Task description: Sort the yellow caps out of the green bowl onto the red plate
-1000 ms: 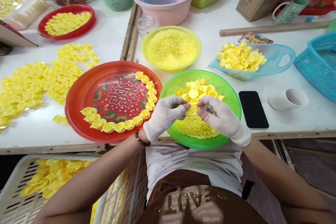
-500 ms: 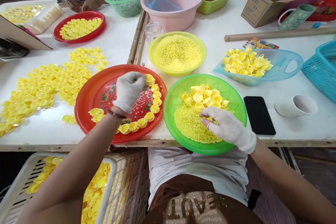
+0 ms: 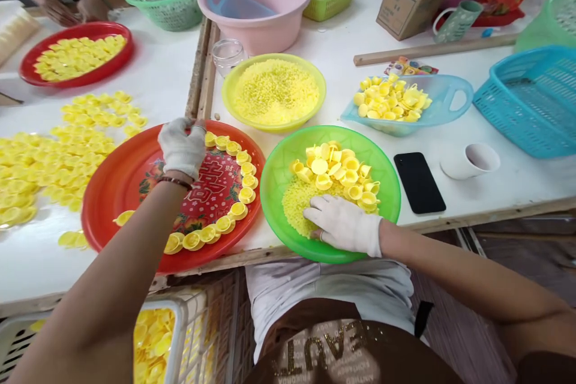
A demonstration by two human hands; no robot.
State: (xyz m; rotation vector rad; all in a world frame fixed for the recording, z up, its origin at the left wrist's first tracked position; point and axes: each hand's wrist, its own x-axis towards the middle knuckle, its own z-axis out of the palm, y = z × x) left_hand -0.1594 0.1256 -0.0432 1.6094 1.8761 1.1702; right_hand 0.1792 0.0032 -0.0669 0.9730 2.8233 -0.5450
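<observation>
My left hand, in a white fingerless glove, sits bunched over the upper left of a red plate. It is next to the end of an arc of yellow plastic caps on the plate's printed centre. Whether it pinches a cap is hidden. My right hand, also gloved, lies with fingers spread in a green plate. It touches yellow granules, just below a heap of yellow caps.
A yellow bowl of granules, a pale blue tray of caps, a black phone and a white cup stand nearby. Loose caps cover the left table. A co-worker's hands rest at the far left.
A second ago both hands met over the green plate. My left hand has since moved left onto the red plate, and my right hand has dropped to the granules. The view has shifted.
</observation>
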